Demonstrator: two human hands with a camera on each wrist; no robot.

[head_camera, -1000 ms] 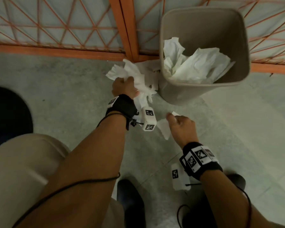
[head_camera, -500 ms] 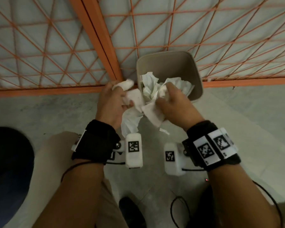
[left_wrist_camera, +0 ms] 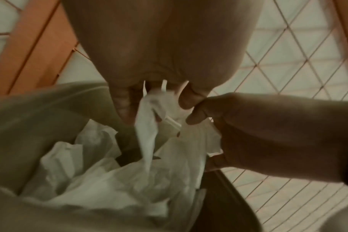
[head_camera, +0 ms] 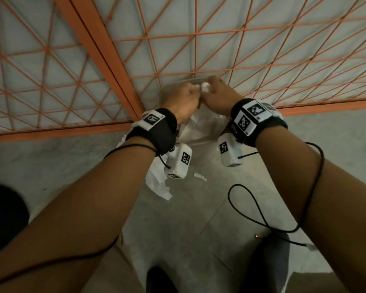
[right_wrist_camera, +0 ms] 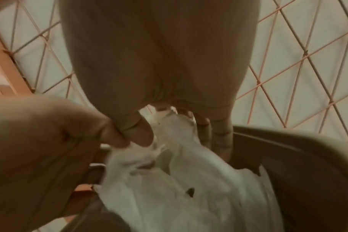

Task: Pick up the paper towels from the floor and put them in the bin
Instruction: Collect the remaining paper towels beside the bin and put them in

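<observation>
Both my hands meet over the beige bin (head_camera: 167, 96) at the foot of the orange mesh fence (head_camera: 220, 49): the left hand (head_camera: 185, 100) and the right hand (head_camera: 217, 96) press close together, each with fingers curled around white paper towels (left_wrist_camera: 149, 125) that hang from them into the bin's mouth. From the left wrist view, a strip of towel trails down out of my left fingers (left_wrist_camera: 121, 103) while the right hand (left_wrist_camera: 248, 133) pinches another crumpled piece just beside it; from the right wrist view, towel bunches beneath the right fingers (right_wrist_camera: 218, 138) and against the left hand (right_wrist_camera: 50, 141). More crumpled towels (left_wrist_camera: 109, 180) already lie heaped inside the bin (right_wrist_camera: 308, 149). On the grey floor (head_camera: 51, 166) below my left wrist, one loose towel (head_camera: 159, 185) remains beside the bin, with a small white scrap (head_camera: 200, 176) near it. Black cables (head_camera: 251, 210) loop from the wristbands.
</observation>
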